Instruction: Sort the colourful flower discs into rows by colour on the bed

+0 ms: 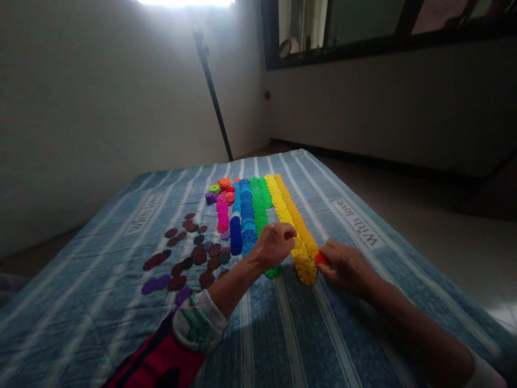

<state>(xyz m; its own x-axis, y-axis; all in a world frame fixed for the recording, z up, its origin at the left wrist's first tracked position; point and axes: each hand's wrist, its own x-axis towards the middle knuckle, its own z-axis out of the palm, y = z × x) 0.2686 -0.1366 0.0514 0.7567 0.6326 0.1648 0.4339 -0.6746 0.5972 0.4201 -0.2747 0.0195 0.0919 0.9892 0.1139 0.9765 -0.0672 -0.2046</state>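
Observation:
My right hand [347, 268] pinches an orange notched plastic disc [321, 258] at the near end of the amber disc row [297, 215]. Beside it runs a yellow row of discs [306, 267], overlapping one another. My left hand [275, 245] is over the yellow and green rows with its fingers curled closed; whatever lies inside them is hidden. Partly behind that hand and wrist stretches a green row [260, 207]. Left of the green are a blue row [247, 215], a dark blue stack [236, 236] and a pink row [222, 215].
Brown discs [198, 255] and purple discs [155, 284] are scattered on the left of the striped cloth [121, 302]. A small mixed pile with orange discs [224, 183] sits at the far side. Behind the table stands a lamp pole [214, 97].

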